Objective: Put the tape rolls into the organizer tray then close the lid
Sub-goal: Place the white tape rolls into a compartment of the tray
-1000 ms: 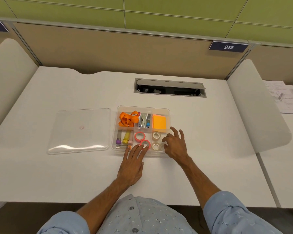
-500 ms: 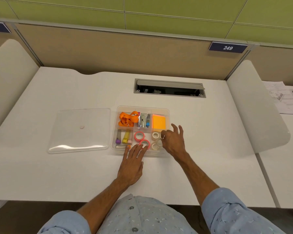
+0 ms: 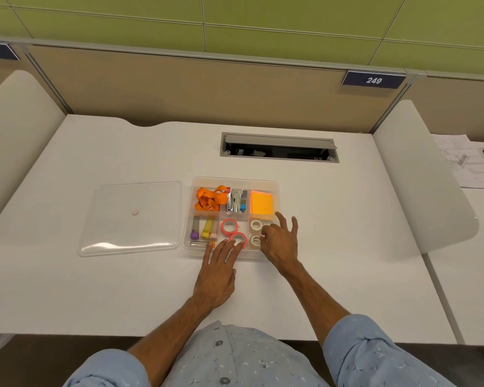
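Note:
A clear organizer tray (image 3: 235, 179) stands open in the middle of the white desk. Two pink tape rolls (image 3: 229, 226) lie in its front middle compartment. My left hand (image 3: 218, 272) lies flat, its fingertips resting on the nearer pink roll (image 3: 238, 239) and the tray's front edge. Two white tape rolls (image 3: 255, 224) lie in the front right compartment. My right hand (image 3: 281, 244) reaches into that compartment, thumb and forefinger pinched on what looks like a third white roll, mostly hidden. The clear lid (image 3: 151, 205) lies flat to the left of the tray.
The tray also holds an orange lanyard (image 3: 210, 198), a stapler (image 3: 235, 201), orange sticky notes (image 3: 261, 203) and several marker tubes (image 3: 204, 229). An open cable hatch (image 3: 278, 148) lies behind it. Curved dividers flank the desk, with papers (image 3: 470, 163) beyond the right one.
My right hand has moved left from beside the tray into the front right compartment and its thumb and forefinger have closed. My left hand has stayed on the pink roll.

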The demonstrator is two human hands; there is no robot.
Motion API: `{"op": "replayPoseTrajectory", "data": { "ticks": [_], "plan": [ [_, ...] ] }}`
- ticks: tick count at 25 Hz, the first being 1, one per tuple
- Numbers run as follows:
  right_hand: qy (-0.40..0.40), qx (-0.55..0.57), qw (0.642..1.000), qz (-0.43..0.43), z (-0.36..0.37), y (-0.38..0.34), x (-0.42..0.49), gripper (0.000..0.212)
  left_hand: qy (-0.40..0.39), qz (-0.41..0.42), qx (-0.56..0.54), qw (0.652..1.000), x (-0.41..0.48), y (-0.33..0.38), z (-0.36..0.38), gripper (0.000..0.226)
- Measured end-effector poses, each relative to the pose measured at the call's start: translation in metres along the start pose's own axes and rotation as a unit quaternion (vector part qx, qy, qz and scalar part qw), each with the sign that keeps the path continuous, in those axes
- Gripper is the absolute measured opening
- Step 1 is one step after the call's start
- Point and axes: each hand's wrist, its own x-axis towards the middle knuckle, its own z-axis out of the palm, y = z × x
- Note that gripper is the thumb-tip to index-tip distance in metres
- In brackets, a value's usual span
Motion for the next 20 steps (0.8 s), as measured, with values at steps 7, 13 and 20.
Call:
{"op": "replayPoseTrajectory", "data": {
  "ticks": [7, 13, 20],
  "plan": [
    [0.003, 0.023, 1.000, 0.009, 0.0033, -0.0039, -0.0005, 0.030, -0.016, 0.001, 0.016, 1.000, 0.0016, -0.0023, 0.0013, 0.067],
    [0.000, 0.025, 1.000, 0.010, 0.0040, -0.0048, 0.0009, 0.029, -0.015, 0.005, 0.017, 1.000, 0.0017, -0.0039, 0.0004, 0.068],
    [-0.007, 0.051, 0.999, 0.014, 0.0031, -0.0041, 0.0022, 0.030, -0.004, 0.009, 0.000, 1.000, 0.0014, -0.0024, 0.0009, 0.069]
  ]
}}
